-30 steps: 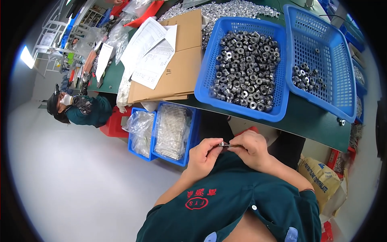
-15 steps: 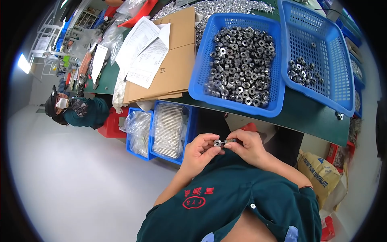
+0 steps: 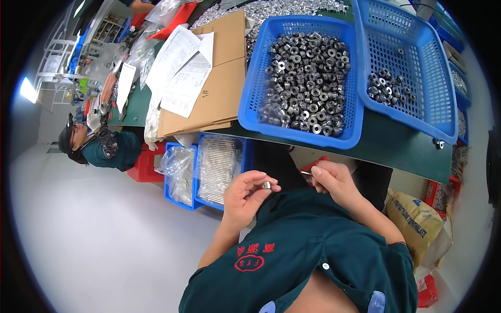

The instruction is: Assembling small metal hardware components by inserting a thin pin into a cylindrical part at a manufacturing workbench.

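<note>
My left hand (image 3: 244,197) pinches a small shiny metal bushing (image 3: 266,185) between thumb and fingertips, above my lap. To its right, my right hand (image 3: 335,182) is closed round a slim tool whose thin metal tip (image 3: 306,173) points left; its handle is mostly hidden in my fingers. The tip and the bushing are apart. Beyond my hands, at the table edge, a blue perforated basket (image 3: 247,112) holds a heap of similar metal bushings (image 3: 308,78). The blue basket on its right (image 3: 425,86) holds a smaller cluster of them (image 3: 389,88).
Flattened cardboard (image 3: 227,78) and printed papers (image 3: 182,86) lie left of the baskets on the green table (image 3: 386,141). Blue bins (image 3: 195,197) with bagged metal rods stand below. A co-worker (image 3: 112,148) sits far left. A yellow sack (image 3: 415,221) stands at right.
My hands have drawn apart: the tool tip has come away from the bushing. The right hand moved right, the left slightly left with the bushing tilted. The co-worker's head and arm moved.
</note>
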The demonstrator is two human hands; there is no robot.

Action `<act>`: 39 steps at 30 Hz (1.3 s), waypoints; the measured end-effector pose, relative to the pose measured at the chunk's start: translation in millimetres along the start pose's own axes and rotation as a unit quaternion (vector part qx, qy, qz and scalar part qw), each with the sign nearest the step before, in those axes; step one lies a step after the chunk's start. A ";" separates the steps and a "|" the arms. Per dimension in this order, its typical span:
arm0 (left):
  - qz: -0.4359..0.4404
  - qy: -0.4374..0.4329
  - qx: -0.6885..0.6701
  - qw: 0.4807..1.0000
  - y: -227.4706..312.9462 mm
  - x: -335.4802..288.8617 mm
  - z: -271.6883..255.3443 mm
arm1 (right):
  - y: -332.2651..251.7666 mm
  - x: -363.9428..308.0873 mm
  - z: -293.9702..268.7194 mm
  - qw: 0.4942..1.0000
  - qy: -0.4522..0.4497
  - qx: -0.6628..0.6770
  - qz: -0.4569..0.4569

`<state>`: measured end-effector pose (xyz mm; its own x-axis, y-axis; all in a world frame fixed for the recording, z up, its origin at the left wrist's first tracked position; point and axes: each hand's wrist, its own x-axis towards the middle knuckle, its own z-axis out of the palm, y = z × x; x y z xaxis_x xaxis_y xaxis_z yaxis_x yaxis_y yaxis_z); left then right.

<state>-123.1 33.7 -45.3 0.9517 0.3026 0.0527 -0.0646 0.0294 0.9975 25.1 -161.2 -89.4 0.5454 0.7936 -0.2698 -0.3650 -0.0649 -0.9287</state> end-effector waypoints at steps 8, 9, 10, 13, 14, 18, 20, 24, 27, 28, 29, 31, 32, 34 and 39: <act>-0.102 -0.022 -0.210 0.972 -17.9 4.4 4.1 | 13.7 -5.5 -5.3 0.999 0.029 0.023 -0.015; -0.104 -0.031 -0.232 0.967 -16.9 5.3 6.2 | 13.0 -8.7 -6.2 0.999 0.036 0.021 -0.009; -0.107 -0.042 -0.254 0.960 -15.4 6.4 9.0 | 12.4 -11.8 -7.4 0.999 0.040 0.019 -0.014; -0.122 -0.077 -0.272 0.951 -19.1 21.4 24.7 | 16.3 -18.3 -22.1 0.996 0.069 -0.047 0.007; -0.143 -0.090 -0.258 0.951 -19.0 26.6 32.0 | 20.1 -20.6 -28.4 0.993 0.084 -0.074 0.023; -0.182 -0.216 -0.144 0.949 -23.2 53.4 70.6 | 88.9 -18.2 -52.2 0.980 0.145 -0.132 0.026; -0.166 -0.288 -0.061 0.941 -20.8 72.5 107.9 | 121.0 -27.7 -67.2 0.963 0.204 -0.163 0.061; 0.017 -0.362 0.089 0.928 -31.6 114.5 205.8 | 209.2 -43.9 -102.7 0.893 0.337 -0.297 -0.023; 0.139 -0.318 0.128 0.929 -43.1 143.5 258.8 | 181.1 -52.1 -90.6 0.890 0.293 -0.346 0.051; 0.175 -0.306 0.136 0.926 -51.6 151.4 278.4 | 182.9 -51.7 -90.2 0.888 0.306 -0.344 0.024; 0.183 -0.298 0.171 0.921 -59.2 158.0 295.2 | 184.7 -50.6 -90.8 0.885 0.312 -0.344 0.020; 0.195 -0.287 0.242 0.906 -66.6 166.4 322.6 | 187.5 -50.2 -94.7 0.885 0.332 -0.327 -0.001; 0.201 -0.288 0.244 0.904 -70.7 167.5 331.3 | 187.6 -51.6 -96.1 0.887 0.329 -0.323 -0.004; 0.215 -0.259 0.309 0.890 -80.0 172.9 346.4 | 191.3 -52.0 -99.6 0.894 0.318 -0.314 0.005; 0.187 -0.229 0.363 0.884 -86.7 178.6 366.7 | 193.1 -57.3 -103.1 0.903 0.313 -0.295 0.007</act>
<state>162.6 -264.1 -104.9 0.9368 -0.2612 0.2327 -0.3492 -0.6596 0.6655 1.1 -281.5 -279.5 0.9306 0.3049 -0.2027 -0.0112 -0.5296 -0.8482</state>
